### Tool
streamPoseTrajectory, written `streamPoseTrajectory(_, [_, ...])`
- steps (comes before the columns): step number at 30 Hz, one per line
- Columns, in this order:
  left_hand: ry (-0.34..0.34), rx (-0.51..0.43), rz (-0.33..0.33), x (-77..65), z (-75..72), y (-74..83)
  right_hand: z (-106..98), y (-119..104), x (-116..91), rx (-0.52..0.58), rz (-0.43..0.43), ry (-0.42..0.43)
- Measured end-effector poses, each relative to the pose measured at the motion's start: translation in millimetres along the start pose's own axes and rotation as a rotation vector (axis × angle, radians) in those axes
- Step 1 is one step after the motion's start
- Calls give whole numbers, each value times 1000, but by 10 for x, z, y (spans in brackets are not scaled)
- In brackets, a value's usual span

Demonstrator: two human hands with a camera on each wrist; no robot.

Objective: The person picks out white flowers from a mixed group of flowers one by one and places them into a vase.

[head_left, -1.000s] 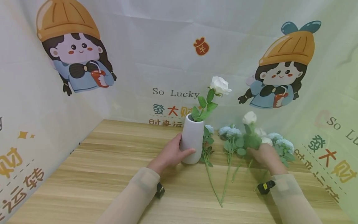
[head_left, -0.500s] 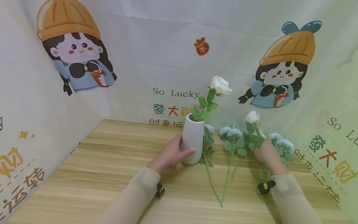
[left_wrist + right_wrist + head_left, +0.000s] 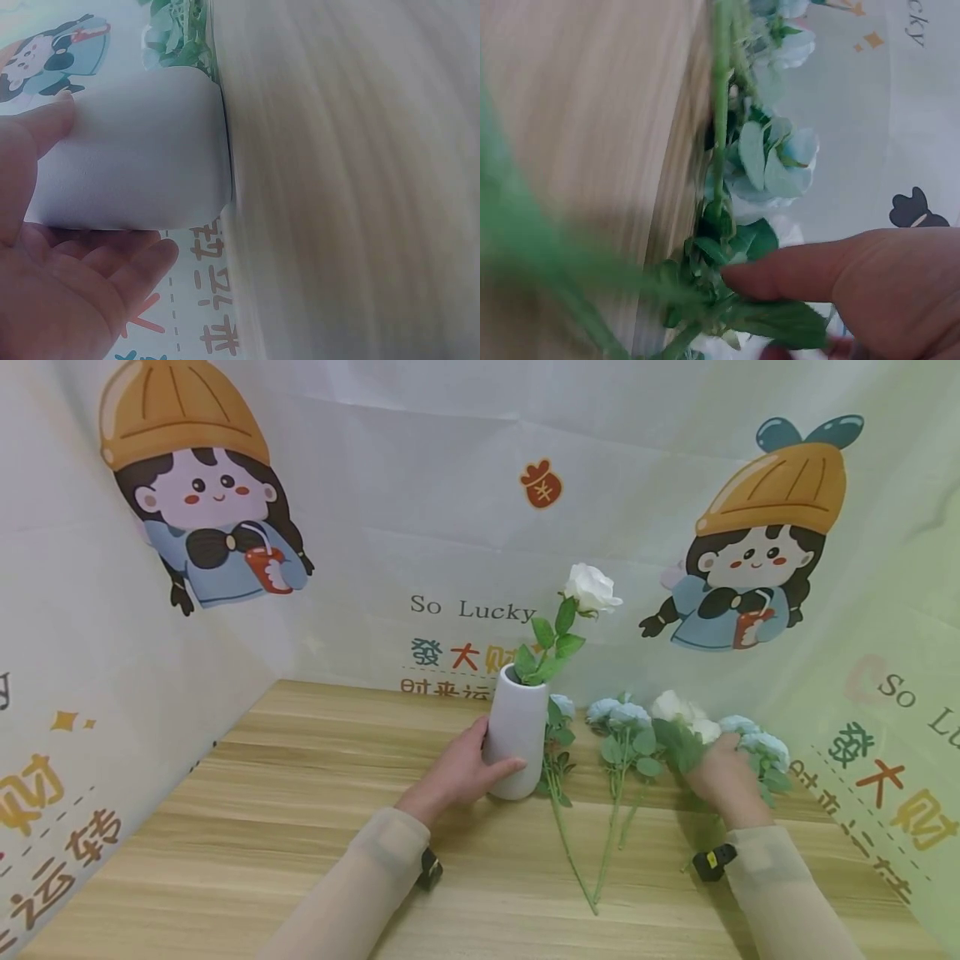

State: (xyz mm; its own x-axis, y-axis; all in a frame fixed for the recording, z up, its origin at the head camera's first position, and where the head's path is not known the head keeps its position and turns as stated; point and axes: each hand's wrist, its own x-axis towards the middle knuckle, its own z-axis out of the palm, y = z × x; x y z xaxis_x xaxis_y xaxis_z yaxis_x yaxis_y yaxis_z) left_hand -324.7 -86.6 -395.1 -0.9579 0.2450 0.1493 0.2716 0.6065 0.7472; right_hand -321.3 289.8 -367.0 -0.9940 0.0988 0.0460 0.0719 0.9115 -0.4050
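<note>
A white vase (image 3: 516, 735) stands upright on the wooden table, a single white rose (image 3: 592, 587) rising from its mouth. My left hand (image 3: 467, 767) grips the vase low on its side; in the left wrist view the thumb lies on one side of the vase (image 3: 142, 150) and the fingers on the other. At the right, my right hand (image 3: 723, 777) holds a leafy white rose (image 3: 672, 704) by its stem, low among the flowers. The right wrist view shows the thumb pressed on green leaves (image 3: 780, 319), with a blurred stem crossing in front. Its other fingers are mostly hidden.
Pale blue flowers (image 3: 628, 717) on long stems lie right of the vase, and more blue flowers (image 3: 763, 750) lie beyond my right hand. Another blue bloom (image 3: 561, 705) is just behind the vase. A printed cloth (image 3: 420, 527) hangs around the table (image 3: 300, 793).
My right hand has shifted slightly right, and the white rose in it has tipped from upright down to the level of the other blooms. The left hand and vase stay put.
</note>
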Motion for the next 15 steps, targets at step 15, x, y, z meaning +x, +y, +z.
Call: streamPoseTrajectory(15, [5,-9,-1,-5,-3,23,204,-104,69,-98,-233,-163])
